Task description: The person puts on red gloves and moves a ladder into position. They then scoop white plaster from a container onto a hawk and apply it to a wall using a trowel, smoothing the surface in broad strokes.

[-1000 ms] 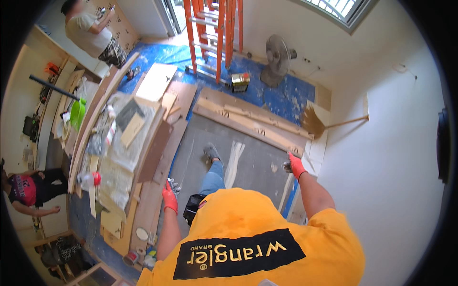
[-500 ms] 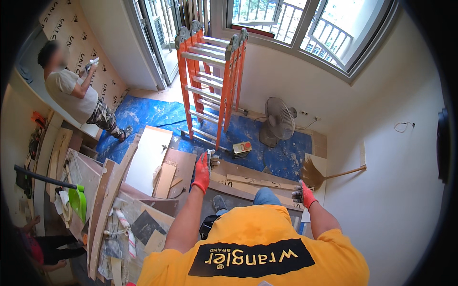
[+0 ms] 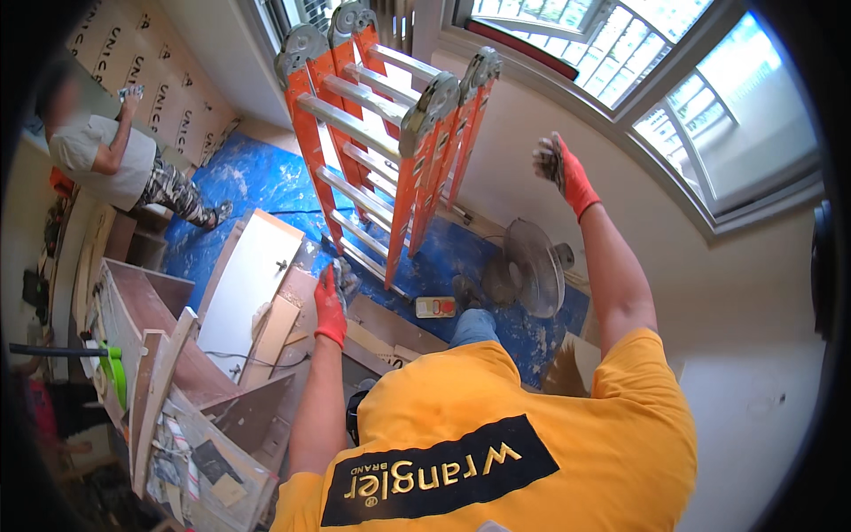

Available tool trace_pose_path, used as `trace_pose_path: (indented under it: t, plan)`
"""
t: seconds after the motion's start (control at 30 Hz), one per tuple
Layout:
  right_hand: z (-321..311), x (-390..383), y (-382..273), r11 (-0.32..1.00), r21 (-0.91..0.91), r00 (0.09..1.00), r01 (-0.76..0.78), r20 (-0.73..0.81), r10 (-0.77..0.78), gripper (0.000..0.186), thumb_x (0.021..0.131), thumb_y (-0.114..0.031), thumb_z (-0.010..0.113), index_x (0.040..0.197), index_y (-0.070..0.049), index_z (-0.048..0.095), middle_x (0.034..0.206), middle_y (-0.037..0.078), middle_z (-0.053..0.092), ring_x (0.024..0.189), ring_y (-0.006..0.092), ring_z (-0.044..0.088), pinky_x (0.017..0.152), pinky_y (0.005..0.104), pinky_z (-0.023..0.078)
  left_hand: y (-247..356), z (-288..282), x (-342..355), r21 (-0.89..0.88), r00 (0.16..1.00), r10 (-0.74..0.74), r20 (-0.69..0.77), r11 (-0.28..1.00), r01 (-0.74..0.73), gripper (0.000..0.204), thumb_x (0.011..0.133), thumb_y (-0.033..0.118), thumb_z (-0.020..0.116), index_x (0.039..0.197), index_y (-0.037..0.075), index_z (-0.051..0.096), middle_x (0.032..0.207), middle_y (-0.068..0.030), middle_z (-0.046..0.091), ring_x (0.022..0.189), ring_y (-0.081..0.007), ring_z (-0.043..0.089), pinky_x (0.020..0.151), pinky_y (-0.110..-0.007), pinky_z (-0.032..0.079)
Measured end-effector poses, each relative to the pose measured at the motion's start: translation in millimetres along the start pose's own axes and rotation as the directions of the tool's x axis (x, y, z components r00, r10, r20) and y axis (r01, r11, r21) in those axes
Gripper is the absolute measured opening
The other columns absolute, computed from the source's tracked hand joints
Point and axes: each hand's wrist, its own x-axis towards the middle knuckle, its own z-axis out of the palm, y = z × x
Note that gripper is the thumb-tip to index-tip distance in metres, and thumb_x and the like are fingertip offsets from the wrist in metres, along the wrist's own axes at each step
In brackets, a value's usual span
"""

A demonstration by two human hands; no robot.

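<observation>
My right hand (image 3: 566, 176), in a red glove with grey fingers, is raised to the right of a folded orange ladder (image 3: 399, 208), apart from it. Its fingers are stretched out and nothing is in them. Lower down, my left hand (image 3: 331, 301), gloved alike, hangs near the ladder's foot, over wooden boards (image 3: 282, 324). Its fingers look loosely spread and empty. The ladder stands upright on a blue tarp (image 3: 257, 168), its silver rungs and grey hinges toward me. A rectangular tin (image 3: 435, 307) sits on the floor between my hands, near my foot.
A grey fan (image 3: 534, 266) stands by the wall at right, with a broom (image 3: 564, 368) below it. Loose planks and a white panel (image 3: 246, 297) lie at left, near a green dustpan (image 3: 113, 374). A co-worker (image 3: 106, 160) stands at far left. Open windows (image 3: 656, 80) are at upper right.
I have stepped forward, closer to the ladder and fan. My right hand has risen from low at the right to beside the ladder. The co-worker's hand has lifted slightly.
</observation>
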Motion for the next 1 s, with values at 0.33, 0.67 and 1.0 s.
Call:
trace_pose_path:
  t: [0.33, 0.67, 1.0]
  plan:
    - [106, 271, 62, 0.713, -0.473, 0.580, 0.517, 0.807, 0.115, 0.045, 0.095, -0.037, 0.060, 0.131, -0.010, 0.061, 0.133, 0.006, 0.061, 0.119, 0.0222, 0.056, 0.100, 0.0349, 0.044, 31, 156, 76, -0.147, 0.997, 0.081, 0.009, 0.986, -0.079, 0.048, 0.100, 0.042, 0.052, 0.133, 0.007, 0.058, 0.127, -0.0090, 0.064, 0.112, -0.0235, 0.064, 0.098, -0.040, 0.051]
    - [132, 262, 74, 0.867, -0.368, 0.714, 0.336, 0.700, 0.020, 0.045, 0.100, -0.028, 0.058, 0.137, -0.004, 0.056, 0.134, 0.009, 0.060, 0.120, 0.0217, 0.055, 0.107, 0.0350, 0.041, -42, 137, 83, -0.243, 0.977, 0.211, 0.009, 0.949, -0.203, 0.057, 0.098, 0.048, 0.049, 0.136, 0.006, 0.054, 0.137, -0.0102, 0.058, 0.127, -0.0293, 0.055, 0.108, -0.047, 0.042]
    - [252, 103, 49, 0.834, -0.528, 0.870, 0.158, 0.474, 0.135, 0.095, 0.085, -0.059, 0.069, 0.150, 0.003, 0.036, 0.148, 0.028, 0.045, 0.137, 0.0349, 0.046, 0.111, 0.0386, 0.038, -66, -45, 19, -0.632, 0.940, 0.309, 0.146, 0.760, -0.152, 0.067, 0.100, 0.053, 0.039, 0.144, 0.002, 0.043, 0.150, -0.0156, 0.045, 0.134, -0.0355, 0.045, 0.117, -0.049, 0.033]
